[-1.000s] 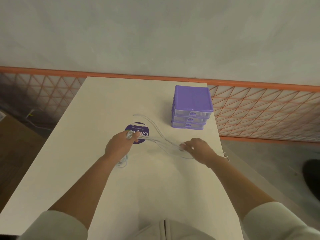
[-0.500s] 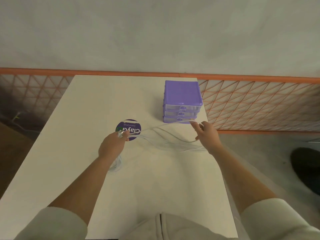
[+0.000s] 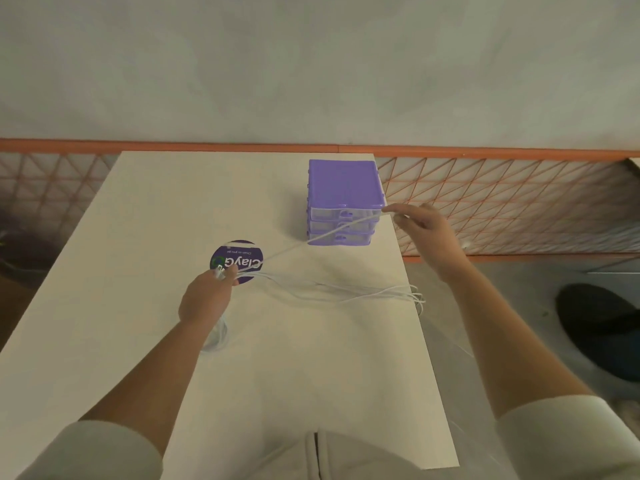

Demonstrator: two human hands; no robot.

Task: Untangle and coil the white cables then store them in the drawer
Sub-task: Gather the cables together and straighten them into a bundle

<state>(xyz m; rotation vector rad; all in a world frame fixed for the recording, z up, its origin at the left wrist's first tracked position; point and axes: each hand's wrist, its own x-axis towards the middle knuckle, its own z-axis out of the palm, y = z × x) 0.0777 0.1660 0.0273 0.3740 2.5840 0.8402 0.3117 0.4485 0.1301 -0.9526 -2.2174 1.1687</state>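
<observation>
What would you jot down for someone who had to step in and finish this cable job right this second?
Left hand: pinches one end of the white cables near the round purple sticker.
Right hand: raised beside the purple drawer unit, pinching a strand pulled taut across to the left hand.
The other strands lie slack on the table, their loops reaching its right edge; a small bunch sits under the left wrist.
Done: one strand drawn out straight.
Left: free the remaining strands, coil them, open a drawer (all three look closed) and put the coils inside.
</observation>
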